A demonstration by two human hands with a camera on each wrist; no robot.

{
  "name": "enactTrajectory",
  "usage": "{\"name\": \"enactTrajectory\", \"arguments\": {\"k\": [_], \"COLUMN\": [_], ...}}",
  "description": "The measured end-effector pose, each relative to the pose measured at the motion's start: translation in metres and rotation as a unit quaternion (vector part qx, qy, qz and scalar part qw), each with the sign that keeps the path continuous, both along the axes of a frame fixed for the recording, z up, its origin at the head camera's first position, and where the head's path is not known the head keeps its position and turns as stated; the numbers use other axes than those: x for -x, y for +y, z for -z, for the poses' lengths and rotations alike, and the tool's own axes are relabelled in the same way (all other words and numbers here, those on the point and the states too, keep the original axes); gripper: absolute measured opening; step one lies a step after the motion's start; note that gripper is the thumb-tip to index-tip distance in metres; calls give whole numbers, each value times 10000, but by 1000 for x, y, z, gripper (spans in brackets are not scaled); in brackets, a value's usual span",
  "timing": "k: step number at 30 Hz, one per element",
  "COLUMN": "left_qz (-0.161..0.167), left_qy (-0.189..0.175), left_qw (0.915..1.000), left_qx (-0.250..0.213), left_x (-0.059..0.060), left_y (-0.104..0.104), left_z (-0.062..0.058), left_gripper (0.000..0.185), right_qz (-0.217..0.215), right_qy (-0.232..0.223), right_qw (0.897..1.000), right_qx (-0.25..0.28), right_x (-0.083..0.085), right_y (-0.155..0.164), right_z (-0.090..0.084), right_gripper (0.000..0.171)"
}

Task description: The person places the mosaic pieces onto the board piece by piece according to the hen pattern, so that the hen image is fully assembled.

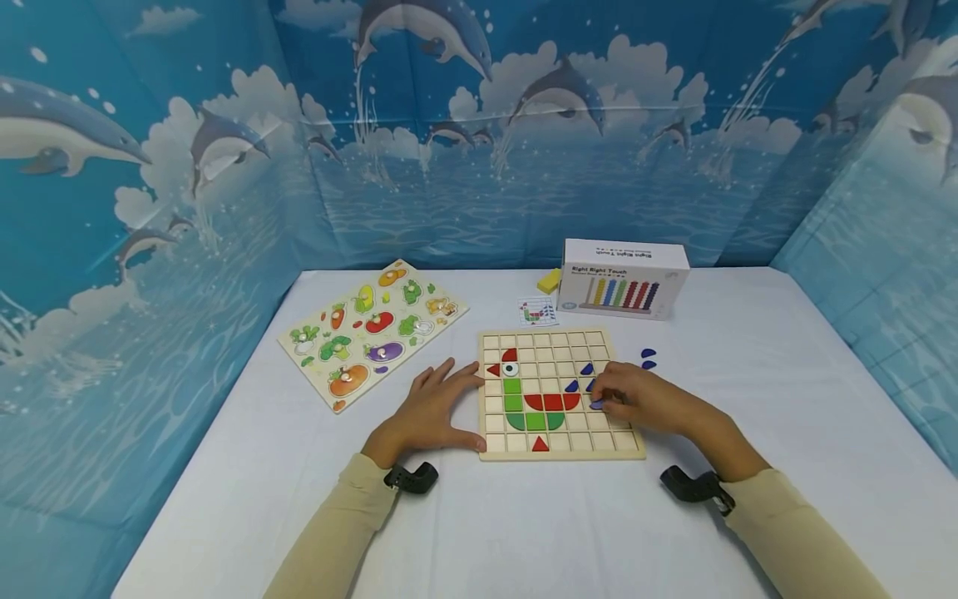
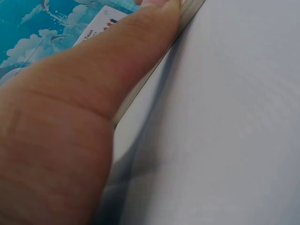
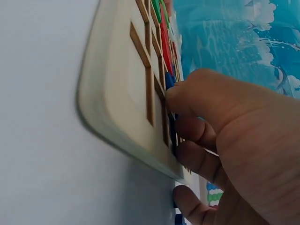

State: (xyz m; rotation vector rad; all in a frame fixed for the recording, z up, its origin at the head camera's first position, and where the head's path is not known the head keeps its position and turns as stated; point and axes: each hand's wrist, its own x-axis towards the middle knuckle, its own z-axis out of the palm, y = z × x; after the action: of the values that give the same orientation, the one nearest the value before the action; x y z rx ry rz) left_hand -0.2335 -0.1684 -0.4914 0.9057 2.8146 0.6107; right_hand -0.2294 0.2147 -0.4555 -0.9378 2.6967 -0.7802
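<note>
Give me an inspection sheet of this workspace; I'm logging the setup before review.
Surface: white table.
Job's things: wooden grid board with a red, green and blue mosaic; blue piece at the right fingertips.
Clutter: vegetable puzzle, abacus box, yellow block, pattern card, two loose blue pieces.
Hands: left hand flat against the board's left edge; right hand pinches the blue piece.
Cables: nothing seen.
Surroundings: dolphin backdrop.

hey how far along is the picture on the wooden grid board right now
Partly done. On the grid board a bird already shows: red beak and comb, eye, green body and red wing. In hand: the right hand pinches a blue piece into a cell by the tail, while the left hand steadies the board's edge. Seemingly left: two blue pieces on the table.
</note>
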Motion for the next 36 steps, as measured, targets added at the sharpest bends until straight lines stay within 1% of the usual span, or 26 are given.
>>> {"name": "enactTrajectory", "arguments": {"k": [4,9,16,20,30,33,36], "left_qz": [6,2,-8,-18,-18,-2,12], "left_qy": [14,-28,-13,-24,-24,11,24], "left_qw": [10000,10000,10000,10000,10000,10000,10000], "left_qx": [-17,46,52,49,61,11,-1], "left_x": [0,0,0,1,1,0,0], "left_y": [0,0,1,1,1,1,1], "left_z": [1,0,1,0,-1,-1,0], "left_gripper": [100,100,101,101,101,100,100], "right_qz": [-64,25,235,215,135,185,282], "right_qy": [-71,-192,-92,-68,97,37,-119], "right_qw": [9999,9998,9995,9994,9996,9996,9995], "right_qx": [36,102,-169,-245,-220,-219,-102], "right_x": [0,0,0,0,0,-1,-2], "right_y": [-2,-4,-9,-8,-9,-9,-9], "right_z": [-3,-2,-1,-1,-3,-4,-4], "right_gripper": [22,22,19,18,17,17,20]}}
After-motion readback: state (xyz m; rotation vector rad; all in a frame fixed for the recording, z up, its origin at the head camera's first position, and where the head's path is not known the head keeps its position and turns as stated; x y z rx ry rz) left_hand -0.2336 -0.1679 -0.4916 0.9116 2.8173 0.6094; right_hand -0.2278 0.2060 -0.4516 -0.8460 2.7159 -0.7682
